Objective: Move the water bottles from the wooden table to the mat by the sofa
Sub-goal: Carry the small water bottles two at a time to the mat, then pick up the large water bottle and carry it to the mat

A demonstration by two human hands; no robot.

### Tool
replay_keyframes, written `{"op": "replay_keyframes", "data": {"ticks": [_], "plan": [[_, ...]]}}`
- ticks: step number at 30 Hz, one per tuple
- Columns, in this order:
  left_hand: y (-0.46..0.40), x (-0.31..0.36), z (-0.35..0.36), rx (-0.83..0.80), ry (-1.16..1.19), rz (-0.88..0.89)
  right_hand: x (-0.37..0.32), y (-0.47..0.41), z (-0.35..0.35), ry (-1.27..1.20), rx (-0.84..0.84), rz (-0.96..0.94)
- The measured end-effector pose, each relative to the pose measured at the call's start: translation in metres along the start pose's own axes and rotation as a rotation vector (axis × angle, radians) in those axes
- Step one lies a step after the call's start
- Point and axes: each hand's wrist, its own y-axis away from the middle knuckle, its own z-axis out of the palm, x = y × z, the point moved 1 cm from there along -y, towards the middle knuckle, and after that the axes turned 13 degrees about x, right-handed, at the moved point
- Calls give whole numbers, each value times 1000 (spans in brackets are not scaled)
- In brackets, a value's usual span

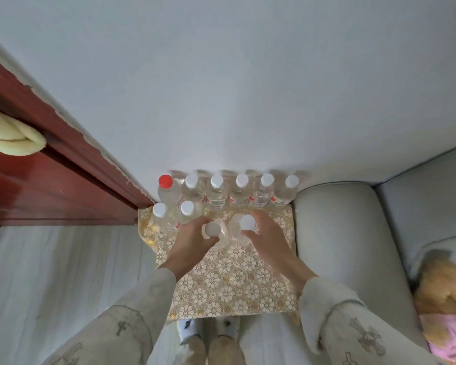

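A gold floral mat lies on the floor between a red door frame and a grey sofa. Several clear water bottles stand upright along the wall on it, one with a red cap, the others with white caps. Two more white-capped bottles stand in front at the left. My left hand grips a clear bottle near its cap. My right hand grips another white-capped bottle. Both held bottles stand upright, side by side over the mat, just in front of the back row.
The grey sofa arm borders the mat on the right, with a plush toy on the seat. The red wooden door frame with a pale yellow cloth stands at the left. My slippered feet are at the mat's near edge.
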Motion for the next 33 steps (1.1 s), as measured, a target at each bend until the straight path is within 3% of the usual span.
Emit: {"op": "replay_keyframes", "data": {"ticks": [11, 20, 23, 26, 29, 33], "plan": [[-51, 6, 31, 76, -20, 32, 10, -47, 22, 2, -24, -34], [-46, 10, 36, 89, -27, -3, 15, -44, 27, -158, 11, 76], [-39, 16, 34, 5, -63, 15, 11, -35, 21, -209, -48, 132], [-20, 19, 24, 31, -29, -17, 12, -15, 12, -170, -108, 194], [20, 12, 14, 58, 3, -120, 8, 15, 1, -100, -214, 306], [82, -2, -3, -10, 52, -269, -11, 62, -10, -57, -317, 293]]}}
